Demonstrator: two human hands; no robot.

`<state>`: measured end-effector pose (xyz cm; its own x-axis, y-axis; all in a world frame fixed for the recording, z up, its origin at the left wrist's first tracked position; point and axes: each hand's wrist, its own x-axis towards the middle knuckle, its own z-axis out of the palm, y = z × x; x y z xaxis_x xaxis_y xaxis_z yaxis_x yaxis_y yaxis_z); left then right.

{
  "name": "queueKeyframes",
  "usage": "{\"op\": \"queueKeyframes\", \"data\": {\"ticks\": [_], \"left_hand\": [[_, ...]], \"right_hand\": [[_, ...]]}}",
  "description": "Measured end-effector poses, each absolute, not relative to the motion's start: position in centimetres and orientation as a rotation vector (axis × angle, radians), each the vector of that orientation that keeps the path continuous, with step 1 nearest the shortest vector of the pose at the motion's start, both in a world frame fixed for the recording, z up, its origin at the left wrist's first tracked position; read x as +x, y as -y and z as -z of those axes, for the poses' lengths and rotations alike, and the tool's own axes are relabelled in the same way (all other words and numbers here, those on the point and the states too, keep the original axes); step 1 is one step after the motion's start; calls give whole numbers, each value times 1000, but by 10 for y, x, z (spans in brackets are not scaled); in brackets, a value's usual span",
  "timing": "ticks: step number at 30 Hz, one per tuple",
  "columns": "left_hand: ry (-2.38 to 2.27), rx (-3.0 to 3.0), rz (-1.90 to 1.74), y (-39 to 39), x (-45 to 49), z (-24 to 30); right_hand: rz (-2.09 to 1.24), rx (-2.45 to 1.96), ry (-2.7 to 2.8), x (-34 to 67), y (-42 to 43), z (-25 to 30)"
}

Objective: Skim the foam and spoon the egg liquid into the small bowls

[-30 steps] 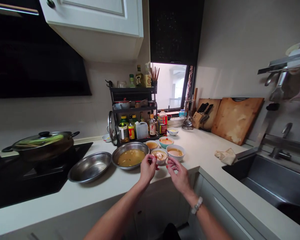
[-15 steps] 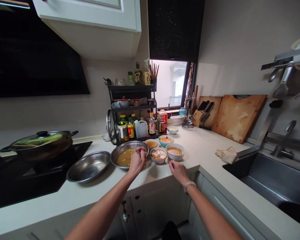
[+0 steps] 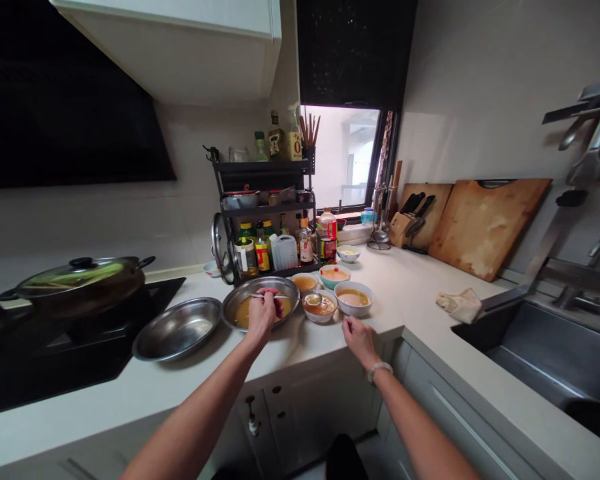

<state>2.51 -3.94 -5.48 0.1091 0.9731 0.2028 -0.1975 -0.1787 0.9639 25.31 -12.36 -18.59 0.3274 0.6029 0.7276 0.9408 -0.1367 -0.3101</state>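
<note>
My left hand point(image 3: 263, 315) is closed round the handle of a metal ladle point(image 3: 313, 301). The hand is over the steel basin point(image 3: 227, 315) of yellowish broth. The ladle's scoop, with liquid in it, hangs over a small patterned bowl point(image 3: 320, 319) of reddish-brown soup. My right hand point(image 3: 359, 340), a bracelet on its wrist, is closed at the counter's front edge, just below a white bowl point(image 3: 354, 309) of pale broth. What its fingers hold, if anything, cannot be made out. Behind are a turquoise-rimmed bowl point(image 3: 335, 279) and another bowl point(image 3: 305, 283) of orange-brown liquid.
An empty steel basin point(image 3: 179, 333) lies to the left, beside the stove point(image 3: 105, 360) with a lidded pan point(image 3: 83, 290). At the back stands a black rack point(image 3: 265, 212) of bottles. Cutting boards point(image 3: 490, 230), a cloth point(image 3: 459, 304) and the sink point(image 3: 545, 347) are to the right.
My left hand has moved left over the broth basin, and the ladle's scoop now shows above the patterned bowl. That bowl's whitish surface now looks reddish-brown. My right hand has barely moved.
</note>
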Motion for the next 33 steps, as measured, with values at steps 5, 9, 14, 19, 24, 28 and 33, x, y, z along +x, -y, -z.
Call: {"op": "queueKeyframes", "data": {"ticks": [5, 9, 14, 19, 24, 28, 33], "left_hand": [[-884, 1185, -1326, 39, 22, 45], [-869, 1179, -1335, 39, 17, 38], [-844, 1133, -1371, 30, -5, 25], [-898, 1159, -1439, 17, -43, 19], [-1030, 1575, -1470, 15, -75, 29], [-1150, 2089, -1325, 23, -92, 41], [-1051, 2414, -1255, 29, -103, 56]], "right_hand": [[586, -1822, 1368, 253, 124, 186], [589, -1836, 1358, 252, 125, 185], [598, -1812, 1356, 252, 125, 185], [600, -1800, 1363, 252, 125, 186], [609, -1792, 1356, 253, 125, 187], [638, -1771, 1353, 254, 125, 189], [674, -1745, 1352, 254, 125, 190]]}}
